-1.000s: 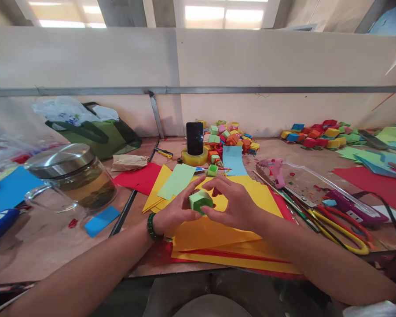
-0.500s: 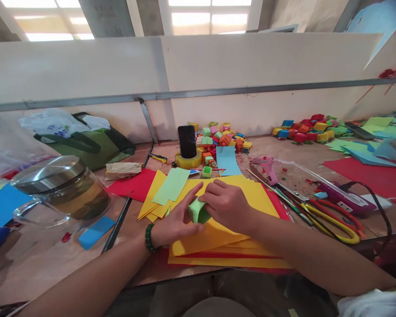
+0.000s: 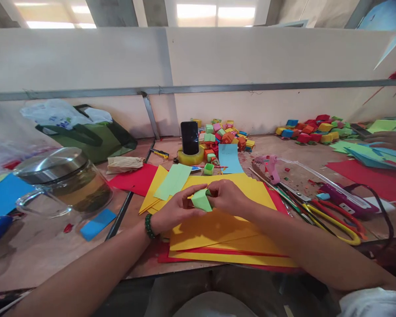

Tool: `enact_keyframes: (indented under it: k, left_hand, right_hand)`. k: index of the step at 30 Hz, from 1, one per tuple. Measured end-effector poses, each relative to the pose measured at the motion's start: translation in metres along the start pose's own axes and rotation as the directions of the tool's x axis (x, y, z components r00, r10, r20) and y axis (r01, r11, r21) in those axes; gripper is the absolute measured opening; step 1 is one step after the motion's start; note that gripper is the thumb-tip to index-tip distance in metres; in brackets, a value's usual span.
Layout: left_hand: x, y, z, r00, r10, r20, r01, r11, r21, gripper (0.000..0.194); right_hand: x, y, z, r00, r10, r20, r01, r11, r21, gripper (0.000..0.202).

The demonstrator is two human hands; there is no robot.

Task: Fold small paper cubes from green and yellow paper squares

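Note:
A small light green folded paper box (image 3: 202, 200) is held between both hands over a stack of yellow sheets (image 3: 214, 235). My left hand (image 3: 178, 209) grips its left side between thumb and fingers, with a green bead bracelet at the wrist. My right hand (image 3: 227, 196) pinches the box's right side; its fingertips are partly hidden. Left of the box, a light green strip (image 3: 172, 181) lies on yellow paper. A tiny green open box (image 3: 208, 169) sits just beyond the hands.
A glass teapot (image 3: 66, 180) and blue strip (image 3: 98, 224) are left. A phone (image 3: 189, 138) stands behind, beside piled paper cubes (image 3: 229, 138). Scissors (image 3: 333, 220), a pink glue gun (image 3: 272, 168) and a purple power strip (image 3: 350, 200) lie right. Another person's hand (image 3: 394, 141) is far right.
The green box has turned in my hands, so that a flat face shows. My right hand has shifted slightly right, and my left fingers have closed in around the box.

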State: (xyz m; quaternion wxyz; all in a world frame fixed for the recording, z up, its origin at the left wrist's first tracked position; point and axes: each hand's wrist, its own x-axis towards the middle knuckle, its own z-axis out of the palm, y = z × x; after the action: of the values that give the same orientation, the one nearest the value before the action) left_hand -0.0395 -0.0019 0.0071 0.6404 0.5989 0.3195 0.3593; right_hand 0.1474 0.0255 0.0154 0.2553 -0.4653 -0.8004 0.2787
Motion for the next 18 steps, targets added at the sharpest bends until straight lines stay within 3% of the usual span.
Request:
enact_keyframes:
  k: [2, 5, 7, 9, 12, 15, 18]
  left_hand:
    - [0.001, 0.0, -0.008, 0.998, -0.034, 0.049, 0.038, 0.995, -0.096, 0.052]
    - [0.001, 0.0, -0.02, 0.991, -0.078, 0.11, 0.106, 0.953, -0.284, 0.036]
    - [0.001, -0.003, -0.026, 0.987, -0.094, 0.134, 0.14, 0.909, -0.393, 0.032]
    - [0.002, -0.007, -0.028, 0.984, -0.1, 0.149, 0.158, 0.88, -0.447, 0.029]
    - [0.003, -0.013, -0.024, 0.977, -0.103, 0.189, 0.182, 0.866, -0.466, 0.028]
    - [0.003, -0.014, -0.016, 0.981, -0.081, 0.177, 0.152, 0.884, -0.443, 0.034]
    - [0.001, -0.007, -0.011, 0.996, -0.015, 0.09, 0.043, 0.949, -0.311, 0.047]
  right_hand:
    - [0.002, 0.006, -0.002, 0.998, -0.051, 0.02, 0.049, 0.994, 0.099, 0.04]
    - [-0.001, 0.006, -0.014, 0.966, -0.233, -0.112, 0.247, 0.96, 0.134, 0.041]
    - [-0.005, 0.0, -0.022, 0.89, -0.416, -0.187, 0.437, 0.894, 0.095, 0.032]
    - [-0.009, -0.009, -0.026, 0.771, -0.61, -0.185, 0.617, 0.787, -0.021, 0.029]
    - [-0.011, -0.017, -0.02, 0.632, -0.764, -0.128, 0.734, 0.644, -0.217, 0.021]
    - [-0.008, -0.013, -0.009, 0.61, -0.786, -0.097, 0.746, 0.612, -0.262, 0.026]
    - [-0.006, -0.006, -0.003, 0.649, -0.756, -0.09, 0.725, 0.649, -0.23, 0.025]
